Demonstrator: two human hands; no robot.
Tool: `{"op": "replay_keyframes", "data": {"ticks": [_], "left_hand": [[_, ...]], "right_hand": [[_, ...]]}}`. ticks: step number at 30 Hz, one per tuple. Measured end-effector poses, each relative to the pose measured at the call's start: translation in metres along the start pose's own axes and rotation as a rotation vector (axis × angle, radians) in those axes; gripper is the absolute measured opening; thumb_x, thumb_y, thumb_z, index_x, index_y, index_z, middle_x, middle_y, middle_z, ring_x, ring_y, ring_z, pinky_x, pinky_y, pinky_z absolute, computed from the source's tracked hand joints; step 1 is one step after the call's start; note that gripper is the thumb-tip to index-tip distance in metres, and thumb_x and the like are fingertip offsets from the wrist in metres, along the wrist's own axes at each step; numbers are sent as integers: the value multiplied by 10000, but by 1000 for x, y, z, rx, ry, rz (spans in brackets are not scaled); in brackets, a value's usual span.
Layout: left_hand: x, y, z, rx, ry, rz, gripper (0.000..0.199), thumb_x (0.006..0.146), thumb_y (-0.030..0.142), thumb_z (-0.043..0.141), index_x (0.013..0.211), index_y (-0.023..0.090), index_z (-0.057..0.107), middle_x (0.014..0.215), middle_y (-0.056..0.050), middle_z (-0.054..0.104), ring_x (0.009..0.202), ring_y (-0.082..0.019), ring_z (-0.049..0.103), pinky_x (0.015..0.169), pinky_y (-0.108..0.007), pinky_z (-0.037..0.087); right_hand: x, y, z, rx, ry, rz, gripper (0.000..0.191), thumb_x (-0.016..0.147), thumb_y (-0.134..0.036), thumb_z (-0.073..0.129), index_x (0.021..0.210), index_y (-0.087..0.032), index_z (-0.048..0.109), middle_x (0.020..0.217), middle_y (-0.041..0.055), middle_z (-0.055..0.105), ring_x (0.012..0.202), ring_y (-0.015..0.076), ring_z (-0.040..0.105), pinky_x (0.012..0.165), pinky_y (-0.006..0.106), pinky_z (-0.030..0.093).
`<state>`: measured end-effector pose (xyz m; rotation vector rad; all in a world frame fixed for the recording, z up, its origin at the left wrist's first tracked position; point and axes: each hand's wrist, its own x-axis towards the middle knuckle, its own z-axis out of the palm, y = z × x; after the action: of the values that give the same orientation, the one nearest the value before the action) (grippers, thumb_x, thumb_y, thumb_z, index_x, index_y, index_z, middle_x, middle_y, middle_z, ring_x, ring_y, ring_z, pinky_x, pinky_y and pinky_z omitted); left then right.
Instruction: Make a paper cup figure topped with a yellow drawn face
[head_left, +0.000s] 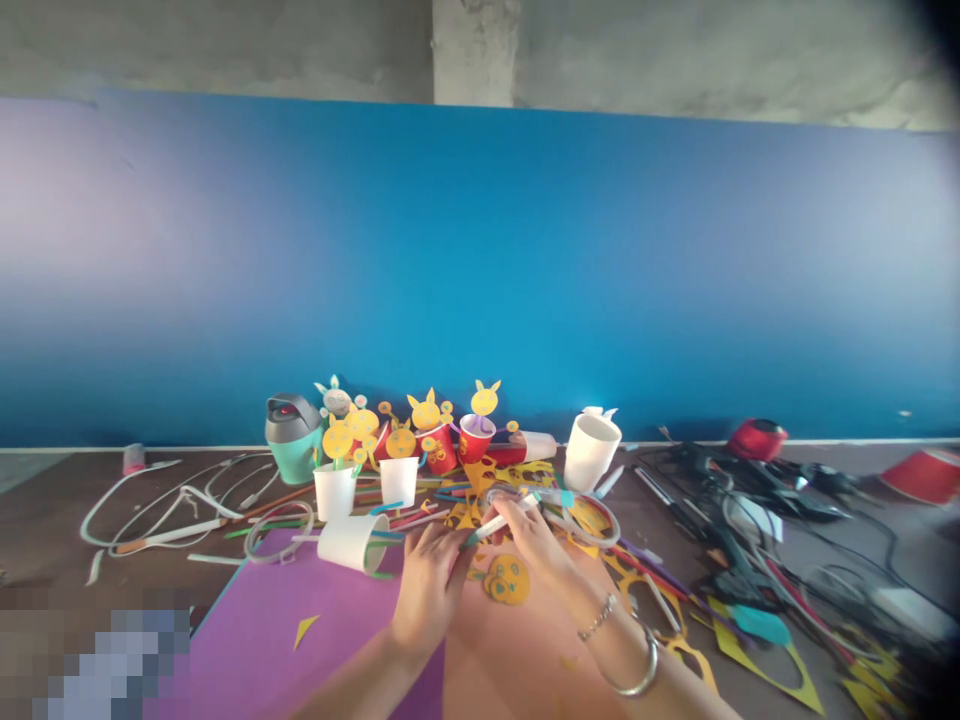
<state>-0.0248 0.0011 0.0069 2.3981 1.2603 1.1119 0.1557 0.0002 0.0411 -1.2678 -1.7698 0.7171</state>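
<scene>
While the right hand [536, 540] pinches the white marker [489, 528] between both hands, and the left hand [427, 580], its grip unclear, meets one end, straight, steady handling above the yellow cutout [510, 579] seems best.

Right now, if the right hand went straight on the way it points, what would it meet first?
Probably the yellow paper scraps, just past the right hand and the white pen it holds, on the near side of a red cup. Depth is unclear, so it might pass above them.
</scene>
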Motion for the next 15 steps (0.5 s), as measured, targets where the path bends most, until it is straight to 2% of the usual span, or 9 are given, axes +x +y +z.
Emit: {"op": "replay_keyframes", "data": {"ticks": [5, 11, 13, 15], "left_hand": [[-2, 10, 1, -131, -21, 4, 220, 936, 224, 466, 919, 229, 685, 774, -42, 695, 785, -214, 628, 756, -373, 451], [-3, 16, 3, -257, -66, -51, 356, 949, 288, 465, 633, 213, 610, 652, -10, 650, 723, -181, 612, 700, -307, 448], [0, 10, 3, -237, -52, -70, 318, 941, 294, 482, 679, 215, 642, 700, -16, 672, 755, -190, 622, 716, -318, 464], [4, 1, 4, -182, 7, -91, 205, 916, 294, 527, 811, 228, 691, 826, -33, 707, 833, -217, 637, 772, -361, 486]], "right_hand": [[3, -9, 5, 172, 50, 152, 389, 961, -334, 298, 628, -232, 472, 609, 8, 524, 641, 174, 570, 629, 308, 509], [2, -10, 10, 346, 37, 169, 460, 957, -481, 330, 579, -240, 434, 523, -22, 442, 532, 149, 473, 584, 296, 451], [3, -10, 7, 355, 49, 167, 442, 936, -507, 375, 599, -233, 453, 538, -26, 445, 540, 143, 476, 575, 285, 438], [6, -9, 1, 305, 86, 154, 404, 909, -518, 424, 639, -224, 481, 550, -32, 449, 534, 139, 476, 536, 270, 416]]}}
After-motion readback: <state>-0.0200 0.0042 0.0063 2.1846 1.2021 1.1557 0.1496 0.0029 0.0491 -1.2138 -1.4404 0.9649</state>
